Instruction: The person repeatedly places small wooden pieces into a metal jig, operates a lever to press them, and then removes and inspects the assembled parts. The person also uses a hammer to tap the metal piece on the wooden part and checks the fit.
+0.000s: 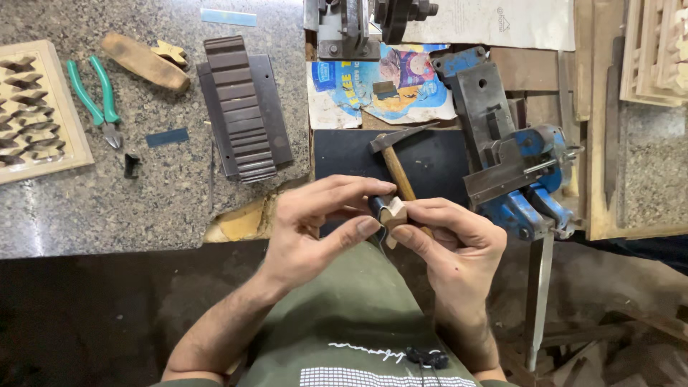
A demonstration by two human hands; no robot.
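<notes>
Both my hands meet in the middle of the head view over my lap. My left hand [315,222] and my right hand [451,236] pinch a small pale wooden piece [393,212] between their fingertips. A small dark part sits against the piece's left side under my left fingers; what it is I cannot tell. Just behind the hands lies a hammer [393,159] with a wooden handle on a dark mat [344,154].
A blue bench vise [519,168] stands right of the hands. On the granite top [143,201] lie a dark ribbed wooden block [240,107], green-handled pliers [97,97], a worn wooden block [143,61] and a pale carved panel [32,107] at far left. More carved pale wood sits top right.
</notes>
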